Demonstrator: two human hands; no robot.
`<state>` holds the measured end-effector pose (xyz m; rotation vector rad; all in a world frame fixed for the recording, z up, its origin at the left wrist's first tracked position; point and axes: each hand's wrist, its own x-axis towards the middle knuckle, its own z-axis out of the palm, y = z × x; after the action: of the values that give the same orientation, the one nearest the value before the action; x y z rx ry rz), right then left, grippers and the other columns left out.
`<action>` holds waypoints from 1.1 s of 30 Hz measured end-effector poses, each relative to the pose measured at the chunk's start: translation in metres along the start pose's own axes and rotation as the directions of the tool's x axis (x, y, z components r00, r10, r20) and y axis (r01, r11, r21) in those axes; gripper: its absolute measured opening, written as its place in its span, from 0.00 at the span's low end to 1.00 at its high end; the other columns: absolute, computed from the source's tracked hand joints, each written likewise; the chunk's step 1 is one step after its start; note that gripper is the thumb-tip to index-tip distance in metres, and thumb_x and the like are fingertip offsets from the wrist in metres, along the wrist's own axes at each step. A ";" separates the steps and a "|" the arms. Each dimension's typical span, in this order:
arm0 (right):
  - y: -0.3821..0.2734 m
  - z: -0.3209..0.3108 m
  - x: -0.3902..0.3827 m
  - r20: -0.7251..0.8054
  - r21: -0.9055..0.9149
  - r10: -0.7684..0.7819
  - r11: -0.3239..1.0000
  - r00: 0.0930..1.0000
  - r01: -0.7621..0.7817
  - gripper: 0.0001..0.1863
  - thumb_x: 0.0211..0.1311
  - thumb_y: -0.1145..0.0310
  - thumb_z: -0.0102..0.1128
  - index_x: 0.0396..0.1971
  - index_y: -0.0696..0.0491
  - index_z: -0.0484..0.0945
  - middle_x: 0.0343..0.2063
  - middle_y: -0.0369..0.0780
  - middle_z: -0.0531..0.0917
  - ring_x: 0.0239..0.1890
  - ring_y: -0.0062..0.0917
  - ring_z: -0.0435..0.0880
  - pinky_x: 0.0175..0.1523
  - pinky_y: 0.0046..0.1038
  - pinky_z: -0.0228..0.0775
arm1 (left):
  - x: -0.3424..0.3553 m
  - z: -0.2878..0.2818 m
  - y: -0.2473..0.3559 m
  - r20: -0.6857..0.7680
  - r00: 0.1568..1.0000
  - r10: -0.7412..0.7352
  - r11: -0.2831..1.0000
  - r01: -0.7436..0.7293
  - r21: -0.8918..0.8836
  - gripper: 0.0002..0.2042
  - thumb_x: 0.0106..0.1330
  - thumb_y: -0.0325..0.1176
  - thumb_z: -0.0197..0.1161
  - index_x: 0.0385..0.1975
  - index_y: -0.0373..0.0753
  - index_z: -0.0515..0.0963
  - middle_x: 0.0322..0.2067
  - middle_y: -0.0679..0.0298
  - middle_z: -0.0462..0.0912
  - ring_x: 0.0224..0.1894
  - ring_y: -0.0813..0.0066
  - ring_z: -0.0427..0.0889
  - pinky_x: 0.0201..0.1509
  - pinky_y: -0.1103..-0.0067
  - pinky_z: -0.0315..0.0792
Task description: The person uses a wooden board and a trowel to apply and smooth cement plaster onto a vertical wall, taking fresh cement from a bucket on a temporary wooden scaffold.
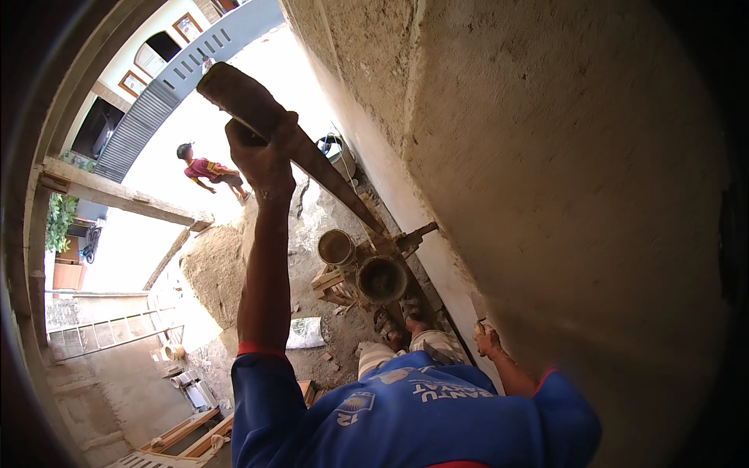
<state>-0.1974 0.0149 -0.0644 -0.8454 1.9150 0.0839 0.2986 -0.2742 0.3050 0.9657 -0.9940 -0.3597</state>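
Observation:
My left hand (264,160) is raised and wrapped round a long wooden post (331,178), near its upper end. The post slants down toward two buckets. Low at the right, my right hand (488,341) closes round the handle of what looks like a trowel (478,306), held close to the plastered wall (562,203); the blade is hard to make out. Ahead of my feet stands a bucket (381,279) with grey wet mix in it. A second bucket (336,247) is just left of it.
My sandalled feet (402,318) are on a narrow plank well above the ground. A sand heap (218,265) lies to the left, with a ladder (113,331) beyond it. Farther off are a large bucket (337,156) and a person (209,170) in a maroon shirt.

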 end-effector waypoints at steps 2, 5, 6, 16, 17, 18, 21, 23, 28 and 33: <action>0.056 -0.005 0.014 -0.059 0.025 0.018 1.000 0.998 -0.016 0.27 0.54 0.68 0.59 0.56 0.56 0.67 0.29 0.44 0.81 0.19 0.27 0.79 0.24 0.31 0.73 | 0.012 0.017 -0.049 0.004 0.999 -0.037 0.978 0.036 0.204 0.26 0.46 0.31 0.74 0.42 0.30 0.67 0.34 0.60 0.77 0.38 0.73 0.78 0.40 0.74 0.76; 0.049 -0.006 -0.011 -0.040 0.095 0.076 0.993 0.996 -0.072 0.23 0.56 0.71 0.58 0.53 0.55 0.69 0.22 0.40 0.76 0.15 0.24 0.74 0.18 0.29 0.68 | 0.010 0.044 -0.080 0.024 0.992 -0.127 0.957 0.116 0.267 0.30 0.41 0.38 0.78 0.40 0.34 0.66 0.35 0.59 0.76 0.36 0.70 0.76 0.42 0.73 0.73; 0.033 -0.007 -0.027 -0.015 0.150 0.111 0.983 0.994 -0.107 0.19 0.56 0.73 0.57 0.50 0.54 0.71 0.15 0.36 0.71 0.12 0.21 0.70 0.14 0.27 0.64 | 0.013 0.043 -0.100 0.037 0.990 -0.137 0.945 0.119 0.306 0.31 0.41 0.39 0.78 0.40 0.34 0.66 0.35 0.59 0.76 0.37 0.69 0.76 0.42 0.72 0.73; 0.077 -0.020 -0.028 -0.009 0.370 0.164 0.917 0.986 -0.149 0.21 0.55 0.76 0.57 0.51 0.54 0.72 0.17 0.37 0.73 0.15 0.22 0.72 0.18 0.28 0.67 | 0.032 0.095 -0.197 0.092 0.959 -0.268 0.845 0.188 0.500 0.34 0.40 0.42 0.78 0.43 0.34 0.65 0.39 0.49 0.78 0.41 0.55 0.79 0.46 0.66 0.73; 0.073 -0.018 -0.032 -0.021 0.328 0.168 0.932 0.986 -0.152 0.20 0.55 0.72 0.58 0.50 0.57 0.72 0.22 0.39 0.77 0.19 0.24 0.76 0.22 0.29 0.70 | 0.035 0.093 -0.208 0.114 0.956 -0.269 0.847 0.179 0.500 0.33 0.41 0.42 0.77 0.43 0.34 0.65 0.39 0.49 0.78 0.41 0.55 0.79 0.46 0.66 0.73; 0.075 -0.019 -0.034 -0.043 0.287 0.176 0.945 0.983 -0.157 0.22 0.56 0.67 0.59 0.50 0.60 0.73 0.26 0.41 0.81 0.23 0.26 0.80 0.27 0.30 0.73 | 0.037 0.097 -0.216 0.138 0.952 -0.273 0.853 0.173 0.492 0.33 0.41 0.41 0.77 0.43 0.34 0.65 0.40 0.49 0.78 0.41 0.55 0.80 0.47 0.66 0.73; 0.083 -0.029 -0.034 -0.014 0.282 0.172 0.946 0.985 -0.161 0.22 0.55 0.68 0.60 0.49 0.60 0.73 0.26 0.41 0.81 0.23 0.25 0.80 0.27 0.29 0.72 | 0.042 0.120 -0.232 0.160 0.935 -0.318 0.851 0.206 0.483 0.34 0.41 0.40 0.77 0.45 0.33 0.65 0.41 0.48 0.78 0.43 0.54 0.79 0.48 0.66 0.73; 0.104 -0.031 -0.028 -0.049 0.219 0.163 0.964 0.985 -0.149 0.22 0.55 0.66 0.60 0.49 0.60 0.73 0.26 0.42 0.81 0.23 0.26 0.80 0.27 0.29 0.73 | 0.046 0.142 -0.253 0.183 0.921 -0.344 0.855 0.226 0.467 0.35 0.40 0.40 0.77 0.47 0.33 0.65 0.42 0.47 0.78 0.45 0.52 0.78 0.50 0.66 0.72; 0.055 -0.038 -0.039 -0.029 0.223 0.277 0.939 0.961 -0.264 0.24 0.54 0.60 0.60 0.47 0.60 0.75 0.27 0.43 0.82 0.24 0.26 0.81 0.30 0.31 0.73 | 0.083 0.177 -0.286 0.246 0.897 -0.367 0.843 0.210 0.495 0.36 0.39 0.41 0.78 0.47 0.34 0.65 0.43 0.49 0.77 0.46 0.53 0.78 0.51 0.65 0.71; 0.054 -0.038 -0.048 0.032 0.249 0.317 0.916 0.948 -0.314 0.27 0.52 0.67 0.64 0.53 0.55 0.69 0.20 0.39 0.76 0.17 0.25 0.74 0.23 0.29 0.68 | 0.089 0.229 -0.319 0.272 0.883 -0.383 0.835 0.205 0.512 0.38 0.37 0.39 0.79 0.48 0.36 0.64 0.45 0.51 0.76 0.49 0.53 0.76 0.52 0.66 0.70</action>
<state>-0.2462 0.0650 -0.0220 -0.3626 2.0051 0.0310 0.2041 -0.6276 0.1371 1.5505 -1.3057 -0.5935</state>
